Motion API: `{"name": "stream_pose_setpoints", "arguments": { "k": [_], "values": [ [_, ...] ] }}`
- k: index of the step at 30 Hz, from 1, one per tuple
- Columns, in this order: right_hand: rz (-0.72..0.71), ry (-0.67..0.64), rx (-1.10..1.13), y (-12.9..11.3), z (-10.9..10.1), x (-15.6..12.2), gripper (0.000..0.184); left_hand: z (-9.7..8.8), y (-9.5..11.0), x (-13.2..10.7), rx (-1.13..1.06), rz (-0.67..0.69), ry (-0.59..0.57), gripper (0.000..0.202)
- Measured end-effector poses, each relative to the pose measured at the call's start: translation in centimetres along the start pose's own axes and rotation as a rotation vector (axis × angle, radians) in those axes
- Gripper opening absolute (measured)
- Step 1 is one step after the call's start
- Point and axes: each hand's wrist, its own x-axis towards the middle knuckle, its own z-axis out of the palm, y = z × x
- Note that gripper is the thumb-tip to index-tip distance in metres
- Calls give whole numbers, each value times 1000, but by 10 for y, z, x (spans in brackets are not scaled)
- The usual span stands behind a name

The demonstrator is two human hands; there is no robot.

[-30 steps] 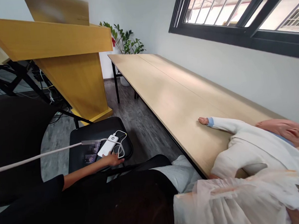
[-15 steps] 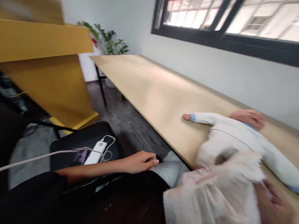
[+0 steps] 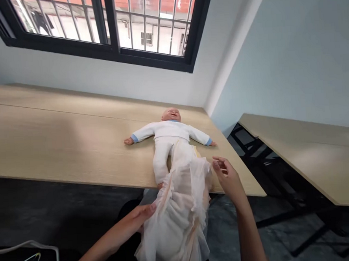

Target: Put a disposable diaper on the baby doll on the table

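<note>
The white frilly cloth (image 3: 179, 209) lies over the legs of the doll (image 3: 170, 132) and hangs down off the front edge of the table (image 3: 59, 141). The doll lies on its back, arms out wide. Our left hand (image 3: 142, 215) rests flat on the cloth's left side, fingers straight and close together, not pinching. Our right hand (image 3: 229, 178) is just beside the right side, fingers apart and bent, holding nothing. We think it goes best if we take both sides softly and evenly, so the thin cloth does not slip or tug the doll.
</note>
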Motion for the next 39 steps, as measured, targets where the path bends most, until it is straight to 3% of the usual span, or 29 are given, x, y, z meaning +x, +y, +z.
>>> {"name": "stream_pose_setpoints", "arguments": {
  "k": [3, 7, 12, 15, 18, 20, 22, 24, 28, 33, 39],
  "values": [
    [84, -143, -17, -1, -4, -14, 71, 10, 0, 3, -17, -25, -3, 71],
    [114, -183, 28, -3, -1, -26, 86, 20, 8, 1, -62, 4, -166, 60],
    [106, -198, 84, -1, 1, -22, 67, 21, 14, -3, -61, -17, -127, 53],
    [58, -216, 162, -4, 5, -17, 56, 23, 18, 5, 145, 202, 53, 42],
    [3, -202, 168, -8, 13, -14, 49, 27, 32, 23, 456, 383, 416, 31],
    [-36, -187, 140, -9, 18, -14, 45, 30, 46, 39, 663, 473, 559, 26],
    [-72, -154, 105, -9, 22, -14, 42, 30, 61, 59, 837, 623, 514, 25],
    [-86, -123, 80, -8, 24, -13, 40, 30, 71, 80, 974, 737, 428, 38],
    [-73, -73, 104, -4, 26, -9, 44, 31, 82, 113, 1116, 787, 335, 59],
    [-91, -18, 141, -2, 27, -7, 45, 32, 87, 124, 1058, 813, 386, 38],
    [-118, 3, 112, -3, 31, -7, 40, 19, 91, 113, 580, 767, 501, 21]
  ]
}}
